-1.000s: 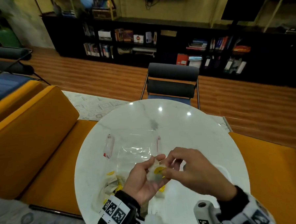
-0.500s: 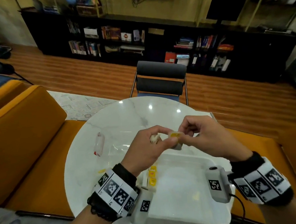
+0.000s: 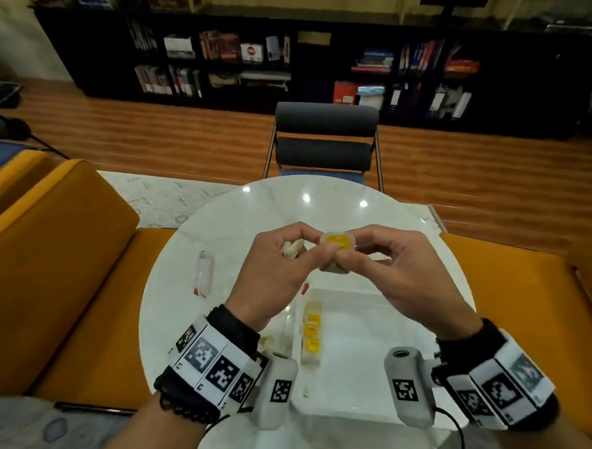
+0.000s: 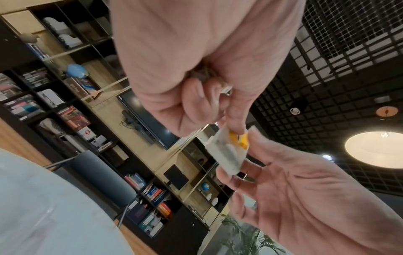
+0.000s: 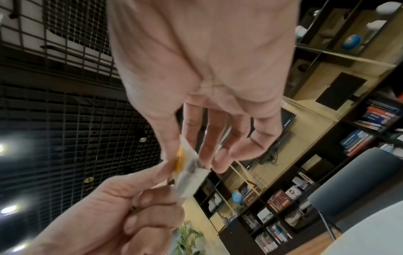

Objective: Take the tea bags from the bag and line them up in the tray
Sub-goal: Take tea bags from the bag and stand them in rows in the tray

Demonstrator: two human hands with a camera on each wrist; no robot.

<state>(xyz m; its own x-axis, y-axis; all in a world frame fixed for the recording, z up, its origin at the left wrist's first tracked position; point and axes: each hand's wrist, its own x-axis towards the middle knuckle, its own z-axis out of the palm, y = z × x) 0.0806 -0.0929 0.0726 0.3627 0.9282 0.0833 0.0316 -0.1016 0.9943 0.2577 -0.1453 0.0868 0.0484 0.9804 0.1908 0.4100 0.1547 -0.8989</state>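
Both hands are raised over the white round table (image 3: 253, 219) and share one white tea bag with a yellow tag (image 3: 337, 248) (image 4: 226, 151) (image 5: 189, 174). My left hand (image 3: 314, 249) (image 4: 231, 124) pinches it with thumb and forefinger, and its curled fingers keep a second tea bag (image 3: 291, 249) (image 4: 225, 88). My right hand (image 3: 352, 248) (image 5: 174, 155) pinches the same bag from the other side, its other fingers loose. Below lies the white tray (image 3: 380, 357), where three tea bags (image 3: 312, 330) stand in a row along the left wall. The clear zip bag (image 3: 204, 273) lies left of it.
More tea bags (image 3: 270, 342) peek out under my left wrist, beside the tray. A dark chair (image 3: 324, 137) stands at the table's far side. Orange sofa seats (image 3: 67, 270) flank the table on both sides. Black bookshelves (image 3: 278, 53) line the back wall.
Both hands have lifted from low over the clear bag to above the tray's far edge, carrying the tea bag. In the last half second they hardly moved.
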